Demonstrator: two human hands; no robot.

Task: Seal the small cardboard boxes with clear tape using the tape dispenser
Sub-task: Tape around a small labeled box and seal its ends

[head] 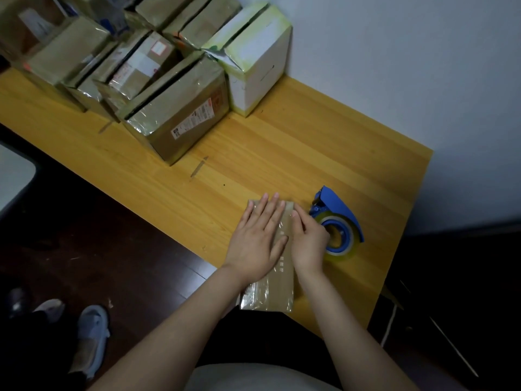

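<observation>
— Both grips lie spread and pinch nothing. The left hand (259, 238) presses flat on the small box (277, 289), and the right hand (308, 241) lays nearly straight fingers along the box's right edge.

— Where is that box?

— At the near edge of the surface (310, 136), with its near end hanging over towards the person. Clear tape shines along the top and wrinkles over that end. I judge this to be the smoothing-down, with this box close to sealed.

— And the tape dispenser (338, 218)?

— Just beside the right hand, and held by neither.

— What remains?

— The pile of boxes (174, 114) at the far left. Several show dark gaps between their flaps, so they are probably still unsealed, though it is too blurred there to be sure. The white box (253, 66) beside them gapes too.
</observation>
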